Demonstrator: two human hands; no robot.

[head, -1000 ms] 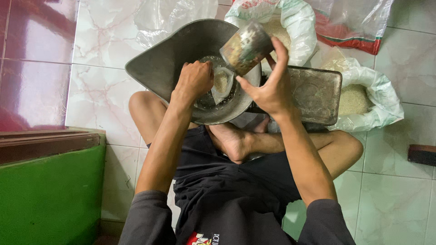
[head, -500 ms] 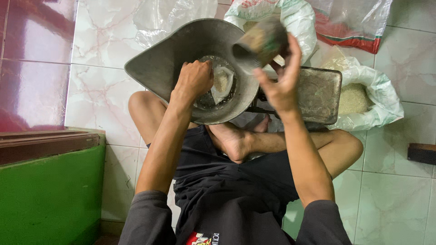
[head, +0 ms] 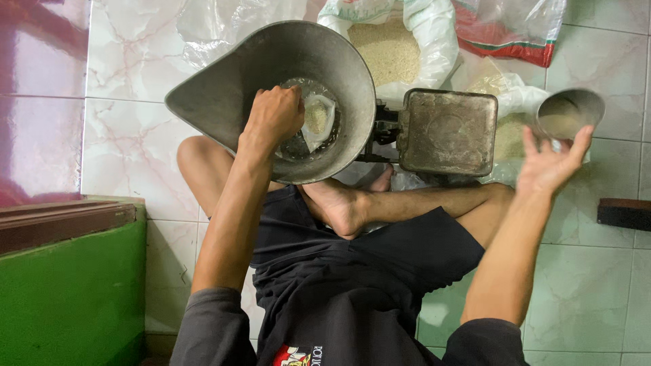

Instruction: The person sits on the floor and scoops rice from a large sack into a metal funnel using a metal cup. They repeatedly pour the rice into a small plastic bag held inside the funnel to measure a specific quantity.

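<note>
Left hand (head: 274,115) is clenching the mouth of a small clear plastic bag (head: 317,120), holding it open inside the grey metal scale pan (head: 230,81) at upper centre of the frame. The bag is already holding some pale grain, so filling looks partly done; it is sitting low and slack, so more seems left to add, and the bag is not yet closed. Left forearm is running straight up from lower left, wrist bent down into the pan. Right hand (head: 550,163) is out at the right edge, fingers spread, gripping the base of a metal cup (head: 568,114) that is tilting mouth toward the camera, looking nearly empty, just a pale film inside. Right arm is angling up and out, well apart from the pan. Between the hands the flat scale plate (head: 447,132) is sitting bare. Open grain sack (head: 390,47) is lying behind the pan, top centre.
</note>
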